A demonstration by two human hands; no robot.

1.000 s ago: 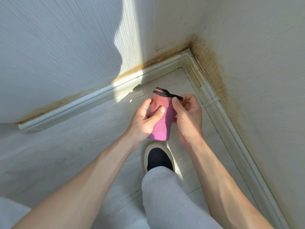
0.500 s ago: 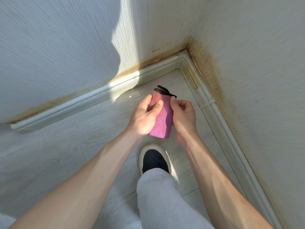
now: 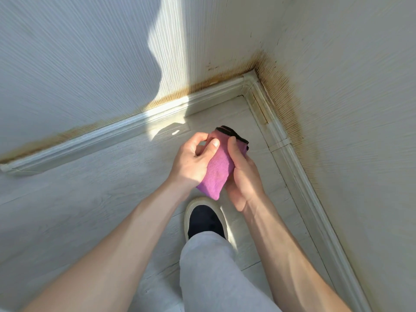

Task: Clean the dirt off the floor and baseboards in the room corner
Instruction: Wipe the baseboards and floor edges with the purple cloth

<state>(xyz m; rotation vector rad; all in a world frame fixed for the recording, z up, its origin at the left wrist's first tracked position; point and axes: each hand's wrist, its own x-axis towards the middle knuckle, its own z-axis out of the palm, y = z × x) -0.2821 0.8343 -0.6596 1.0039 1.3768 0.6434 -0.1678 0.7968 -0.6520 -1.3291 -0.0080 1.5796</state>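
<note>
A folded pink cloth [image 3: 219, 167] with a black edge is held in the air between both hands, above the pale floor [image 3: 94, 190]. My left hand [image 3: 191, 161] grips its left side, thumb on top. My right hand [image 3: 244, 174] holds its right side, thumb pressed near the black edge. White baseboards run along the left wall [image 3: 108, 136] and the right wall [image 3: 299, 174] and meet in the corner [image 3: 248, 81]. Brown dirt stains [image 3: 286, 104] line the wall just above both baseboards, heaviest at the corner. A yellowish smear [image 3: 261, 111] sits on the right baseboard near the corner.
My foot in a dark shoe with a white sole [image 3: 206, 219] stands on the floor just below the hands, with a grey trouser leg [image 3: 216, 273] above it. A sunlit patch [image 3: 166, 129] falls across the left baseboard and floor.
The cloth has been folded tighter between both hands and tilted to the right. My right hand has turned palm up beneath it. The view has shifted slightly toward the corner.
</note>
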